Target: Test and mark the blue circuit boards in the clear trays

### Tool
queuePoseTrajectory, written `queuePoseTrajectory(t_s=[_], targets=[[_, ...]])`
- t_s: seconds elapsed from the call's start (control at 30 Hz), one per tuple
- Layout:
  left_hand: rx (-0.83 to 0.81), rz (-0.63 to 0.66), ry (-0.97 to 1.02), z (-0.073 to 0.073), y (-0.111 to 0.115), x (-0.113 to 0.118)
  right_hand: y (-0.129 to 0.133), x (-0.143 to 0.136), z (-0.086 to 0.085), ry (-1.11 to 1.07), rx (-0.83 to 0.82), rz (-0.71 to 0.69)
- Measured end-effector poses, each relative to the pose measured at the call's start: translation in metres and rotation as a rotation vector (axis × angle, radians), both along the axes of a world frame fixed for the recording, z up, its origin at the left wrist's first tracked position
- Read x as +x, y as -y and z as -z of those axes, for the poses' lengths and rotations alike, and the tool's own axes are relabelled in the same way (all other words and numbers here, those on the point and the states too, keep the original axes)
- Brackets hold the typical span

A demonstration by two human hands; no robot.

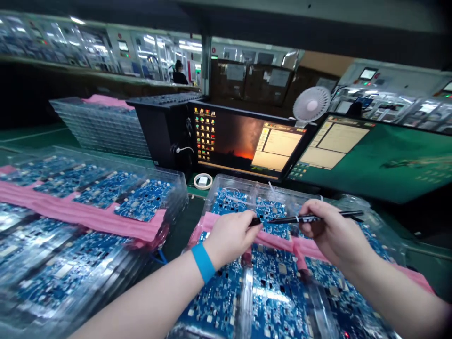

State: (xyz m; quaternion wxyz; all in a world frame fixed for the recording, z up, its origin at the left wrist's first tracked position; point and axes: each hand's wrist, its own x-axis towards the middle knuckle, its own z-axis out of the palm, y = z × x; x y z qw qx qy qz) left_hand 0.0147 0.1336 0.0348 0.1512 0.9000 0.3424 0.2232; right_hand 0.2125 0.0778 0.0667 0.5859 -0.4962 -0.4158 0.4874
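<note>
My right hand (330, 230) holds a slim black marker pen (291, 220) nearly level, its thin tip pointing left. A short black pen cap (254, 221) is pinched between the thumb and fingers of my left hand (231, 238), a small gap away from the tip. A blue band (203, 262) circles my left wrist. Both hands are above a clear plastic tray (247, 287) of blue circuit boards (278, 275). Strips of pink foam (273, 240) run across these boards, partly hidden under my hands.
At left lies another tray of circuit boards (141, 200) with pink foam (81, 214). Behind are stacked clear trays (106, 129), a black computer case (158, 127), two monitors (226, 141), a white fan (311, 104) and a roll of tape (197, 181). A person (180, 75) is far off.
</note>
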Motion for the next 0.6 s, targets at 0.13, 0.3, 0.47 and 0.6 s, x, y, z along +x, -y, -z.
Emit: queuePoseTrajectory(t_s=[0.13, 0.3, 0.47, 0.6], targets=[[0.005, -0.033, -0.008, 0.001, 0.004, -0.002, -0.003, -0.004, 0.01, -0.01, -0.031, -0.02], [0.042, -0.005, -0.068, 0.003, 0.007, -0.002, -0.002, -0.009, 0.019, 0.013, -0.066, -0.058], [0.079, -0.01, -0.118, 0.004, 0.008, -0.001, 0.001, -0.01, 0.02, 0.162, -0.011, -0.061], [0.131, 0.021, -0.181, 0.004, 0.009, 0.0, 0.004, -0.011, 0.02, 0.323, 0.017, -0.072]])
